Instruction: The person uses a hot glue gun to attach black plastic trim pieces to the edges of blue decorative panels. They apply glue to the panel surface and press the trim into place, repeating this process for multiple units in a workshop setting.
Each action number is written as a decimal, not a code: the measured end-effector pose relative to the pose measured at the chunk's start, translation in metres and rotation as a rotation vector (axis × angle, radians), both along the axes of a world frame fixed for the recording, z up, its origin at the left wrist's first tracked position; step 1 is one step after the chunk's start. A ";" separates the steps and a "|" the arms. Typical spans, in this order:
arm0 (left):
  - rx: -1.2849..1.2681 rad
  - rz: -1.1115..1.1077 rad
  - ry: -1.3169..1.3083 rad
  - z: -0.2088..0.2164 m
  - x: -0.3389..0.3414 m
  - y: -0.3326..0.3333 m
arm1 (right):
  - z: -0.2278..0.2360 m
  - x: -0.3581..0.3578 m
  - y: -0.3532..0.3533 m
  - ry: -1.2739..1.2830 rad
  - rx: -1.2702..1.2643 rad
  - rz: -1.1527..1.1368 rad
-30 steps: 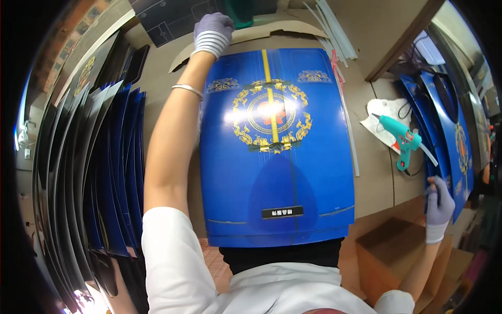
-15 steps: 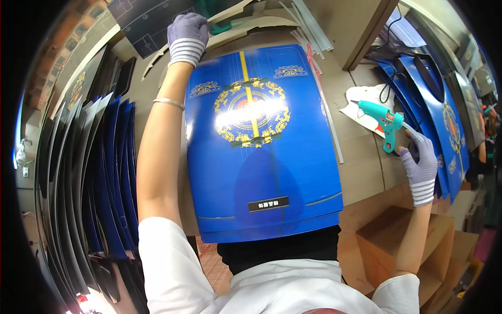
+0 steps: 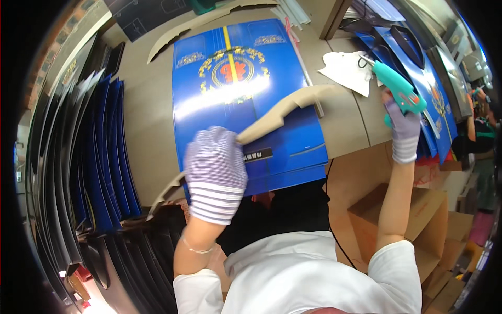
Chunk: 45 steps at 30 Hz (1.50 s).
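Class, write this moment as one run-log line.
Left hand: gripping beige strip over blue panel | Right hand: holding teal glue gun | Table: white sheet

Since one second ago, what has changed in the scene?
The left hand drew a curved tan strip from the far side toward the body, across the blue panel. The right hand took hold of the teal glue gun. The panel still lies on the table.
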<state>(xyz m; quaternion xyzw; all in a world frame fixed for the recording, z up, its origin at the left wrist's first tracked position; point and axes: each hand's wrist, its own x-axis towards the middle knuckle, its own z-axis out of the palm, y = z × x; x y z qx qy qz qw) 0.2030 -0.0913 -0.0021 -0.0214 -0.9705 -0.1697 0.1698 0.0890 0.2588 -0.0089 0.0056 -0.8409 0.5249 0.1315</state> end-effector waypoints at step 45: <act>0.481 -0.179 -0.313 -0.027 0.028 -0.065 | -0.027 0.115 -0.152 0.325 0.523 0.462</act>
